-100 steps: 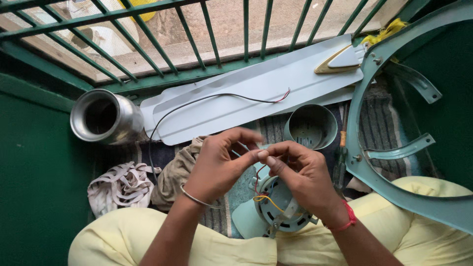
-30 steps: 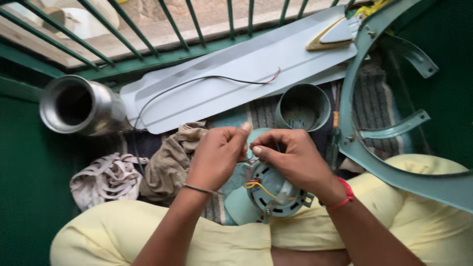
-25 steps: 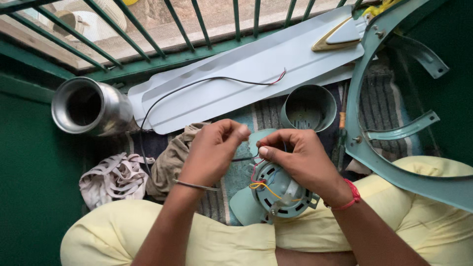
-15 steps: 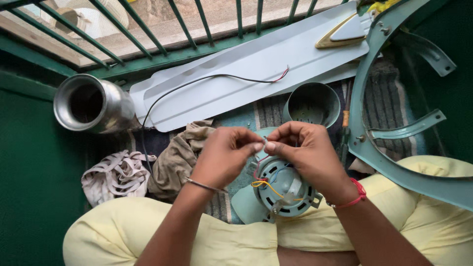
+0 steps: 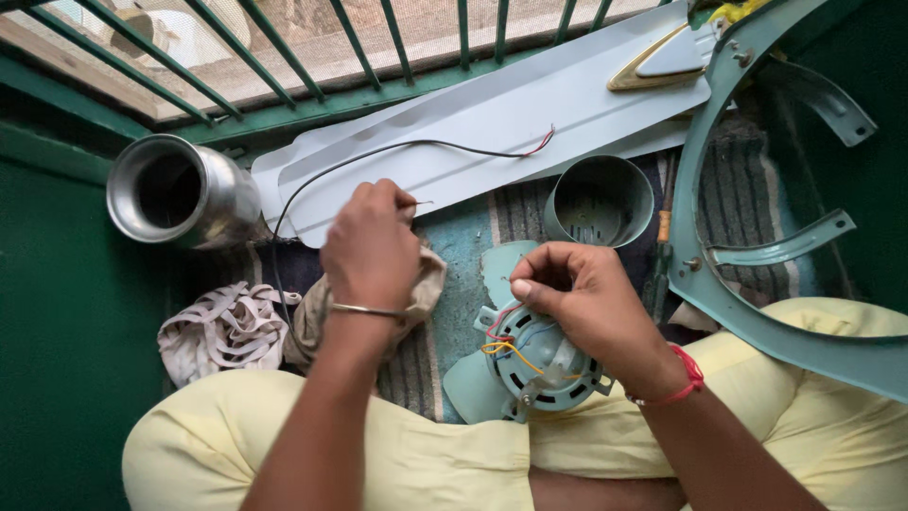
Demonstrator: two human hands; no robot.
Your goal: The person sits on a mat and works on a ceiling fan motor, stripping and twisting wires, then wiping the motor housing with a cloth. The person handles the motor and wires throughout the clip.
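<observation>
Legs in pale yellow cloth (image 5: pixel 284 445) fill the near edge, and a small fan motor (image 5: pixel 539 364) rests between them with red, yellow and blue wires (image 5: pixel 501 336) looping off its top. Right hand (image 5: pixel 586 303) sits on the motor, thumb and forefinger pinched shut on the wires at its upper edge. Left hand (image 5: pixel 369 246) is raised just beyond, apart from the right, fingers closed on a thin wire end (image 5: pixel 421 202) that pokes out to the side. Under it lies a beige rag (image 5: pixel 421 284) on a striped mat (image 5: pixel 473 227). Farther off stand a round green cup-shaped cover (image 5: pixel 601 199), a shiny metal cylinder (image 5: pixel 180 194) on its side, and a long pale fan blade (image 5: pixel 530 114) with a black wire (image 5: pixel 378 156) across it, below green window bars (image 5: pixel 359 43).
</observation>
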